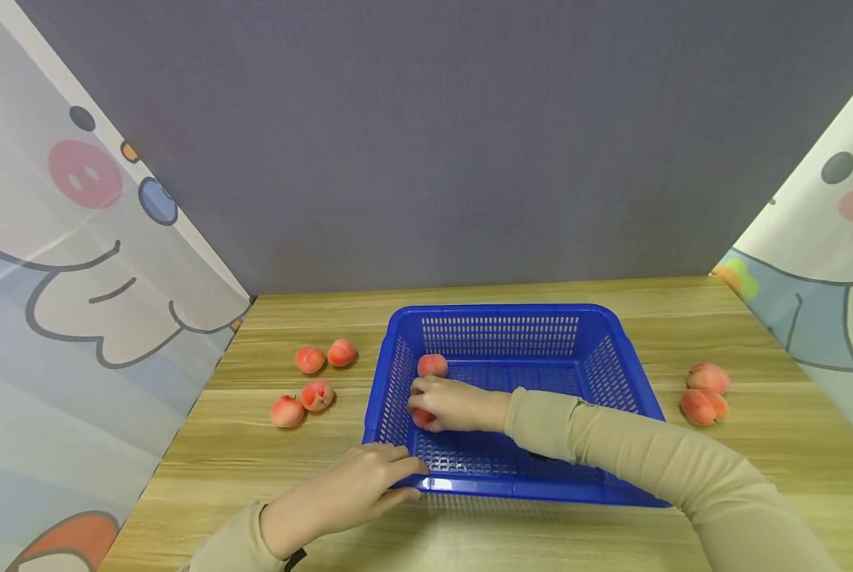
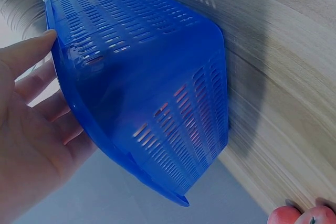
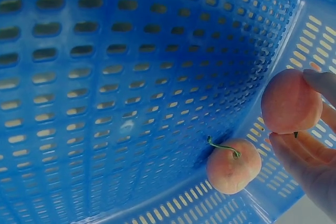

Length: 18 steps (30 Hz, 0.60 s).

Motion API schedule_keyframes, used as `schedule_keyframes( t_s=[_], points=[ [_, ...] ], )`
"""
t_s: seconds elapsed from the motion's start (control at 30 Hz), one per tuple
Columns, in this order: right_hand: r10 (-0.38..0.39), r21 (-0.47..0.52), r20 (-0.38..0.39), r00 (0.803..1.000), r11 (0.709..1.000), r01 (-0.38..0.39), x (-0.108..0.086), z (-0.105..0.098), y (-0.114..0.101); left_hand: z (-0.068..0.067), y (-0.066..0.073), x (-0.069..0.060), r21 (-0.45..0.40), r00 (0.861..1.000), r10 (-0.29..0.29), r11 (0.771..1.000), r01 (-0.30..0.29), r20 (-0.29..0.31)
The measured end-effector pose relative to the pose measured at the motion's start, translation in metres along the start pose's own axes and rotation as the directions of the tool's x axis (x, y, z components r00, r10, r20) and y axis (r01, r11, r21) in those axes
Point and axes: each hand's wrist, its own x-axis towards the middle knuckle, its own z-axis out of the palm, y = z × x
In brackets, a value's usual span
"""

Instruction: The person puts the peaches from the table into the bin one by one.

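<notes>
Peach [image 3: 290,102] pinched in our right hand [image 1: 455,403] seems light, easily bruised; we'd cup its sides; our left hand [image 1: 355,488] grips the basket [image 1: 498,311].

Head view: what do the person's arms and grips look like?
The left sleeve and right sleeve are beige and wrist-length, the right one creased. The left grip and right grip are ungloved hands. A small black piece shows beside the left sleeve.

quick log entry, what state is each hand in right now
Left hand: closed, holding the blue basket by its rim.
Right hand: closed, holding a peach inside the basket.
</notes>
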Motion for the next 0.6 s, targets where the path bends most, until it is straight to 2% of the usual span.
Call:
schedule_keyframes(
  t_s=[0.3, 0.6],
  points=[
    [0.006, -0.008, 0.033, 0.999, 1.000, -0.006, -0.0008, 0.0052, -0.0040, 0.0000, -0.0001, 0.0000, 0.004, 1.000, -0.002, 1.000, 0.002, 0.003],
    [-0.021, -0.011, 0.012, 1.000, 1.000, 0.021, -0.0004, 0.0088, -0.0034, 0.0014, -0.0007, -0.0003, 0.017, 1.000, 0.008, 1.000, -0.007, -0.017]
  ],
)
